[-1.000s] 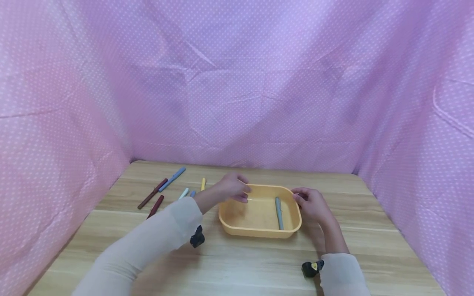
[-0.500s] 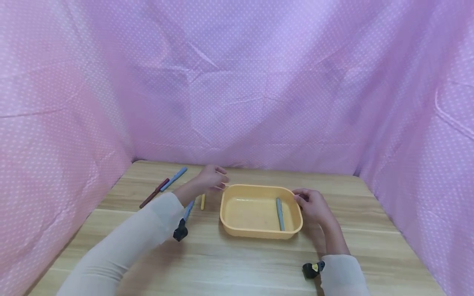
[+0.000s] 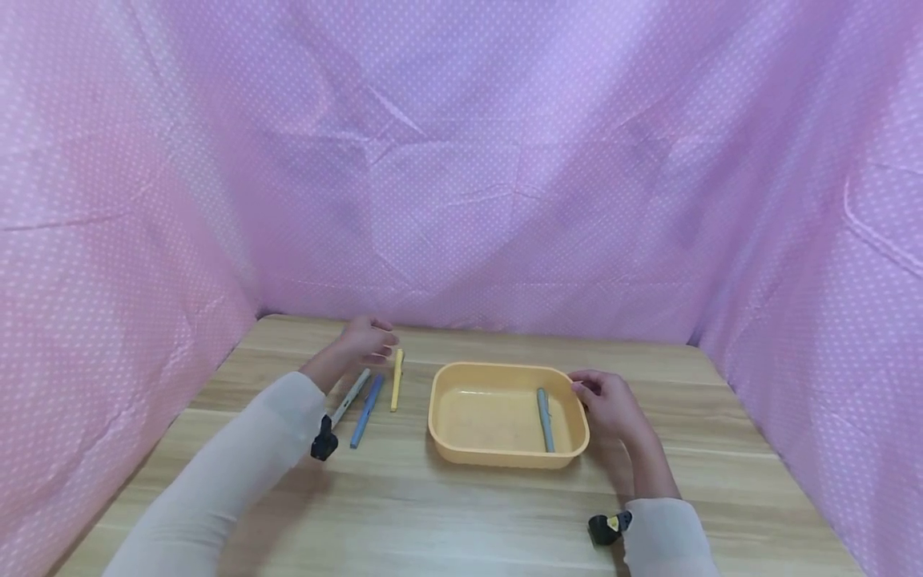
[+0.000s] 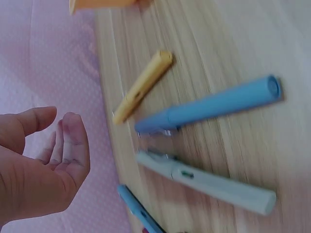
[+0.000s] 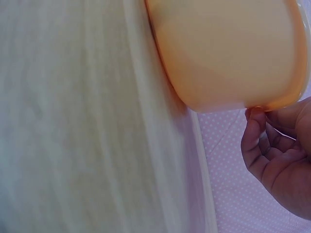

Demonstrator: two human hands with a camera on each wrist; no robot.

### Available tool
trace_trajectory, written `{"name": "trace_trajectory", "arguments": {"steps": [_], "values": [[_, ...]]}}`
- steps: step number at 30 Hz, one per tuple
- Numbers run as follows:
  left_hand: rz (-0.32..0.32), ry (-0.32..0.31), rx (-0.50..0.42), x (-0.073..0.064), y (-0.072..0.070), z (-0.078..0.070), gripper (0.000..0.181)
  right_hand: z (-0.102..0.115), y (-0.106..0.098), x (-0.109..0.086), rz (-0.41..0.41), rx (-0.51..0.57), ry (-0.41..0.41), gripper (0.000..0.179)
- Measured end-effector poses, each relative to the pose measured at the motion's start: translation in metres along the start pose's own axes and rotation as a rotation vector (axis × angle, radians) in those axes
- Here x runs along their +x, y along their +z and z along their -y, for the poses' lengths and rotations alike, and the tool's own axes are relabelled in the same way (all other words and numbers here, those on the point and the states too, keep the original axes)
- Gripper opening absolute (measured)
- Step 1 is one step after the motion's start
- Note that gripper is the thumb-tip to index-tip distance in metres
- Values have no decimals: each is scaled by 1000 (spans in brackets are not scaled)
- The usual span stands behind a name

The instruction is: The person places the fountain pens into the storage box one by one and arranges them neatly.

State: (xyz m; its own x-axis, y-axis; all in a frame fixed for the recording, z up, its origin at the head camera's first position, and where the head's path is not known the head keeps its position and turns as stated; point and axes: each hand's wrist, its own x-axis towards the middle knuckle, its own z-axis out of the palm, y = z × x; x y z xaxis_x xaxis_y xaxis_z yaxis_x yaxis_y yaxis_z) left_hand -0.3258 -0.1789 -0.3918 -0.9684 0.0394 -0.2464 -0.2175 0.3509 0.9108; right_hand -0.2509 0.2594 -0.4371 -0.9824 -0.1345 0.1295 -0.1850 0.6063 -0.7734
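Note:
My left hand hovers above the table's far left part, its fingers loosely bent around nothing. Close by lie a yellow pen, a blue pen and a pale grey-green pen. The left wrist view also has part of another blue pen, with a sliver of dark red beside it at the bottom edge. At the right end of a shallow yellow plastic box, my right hand pinches the rim. A single grey-blue pen lies inside the box, toward its right side.
The wooden table meets a pink dotted cloth at the back and on both sides. Black wrist cameras hang below each sleeve. The left forearm covers part of the table's left side.
My left hand has moved left, from over the box to beyond the pens. The forearm now hides the dark red pens and uncovers the blue and pale ones. My right hand stays put.

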Motion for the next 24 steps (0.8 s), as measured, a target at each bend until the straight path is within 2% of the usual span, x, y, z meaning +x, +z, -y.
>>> {"name": "trace_trajectory", "arguments": {"steps": [5, 13, 21, 24], "values": [[-51, -8, -11, 5, -16, 7, 50, -1, 0, 1, -8, -10, -13, 26], [-77, -12, -29, 12, -48, 20, 51, -3, 0, 1, -6, -12, -7, 26], [-170, -69, -87, 12, -88, 51, 55, -2, 0, 1, -13, -20, -20, 26], [-172, -76, -12, 11, -103, 64, 55, -2, 0, 0, -10, -23, -27, 25]]}}
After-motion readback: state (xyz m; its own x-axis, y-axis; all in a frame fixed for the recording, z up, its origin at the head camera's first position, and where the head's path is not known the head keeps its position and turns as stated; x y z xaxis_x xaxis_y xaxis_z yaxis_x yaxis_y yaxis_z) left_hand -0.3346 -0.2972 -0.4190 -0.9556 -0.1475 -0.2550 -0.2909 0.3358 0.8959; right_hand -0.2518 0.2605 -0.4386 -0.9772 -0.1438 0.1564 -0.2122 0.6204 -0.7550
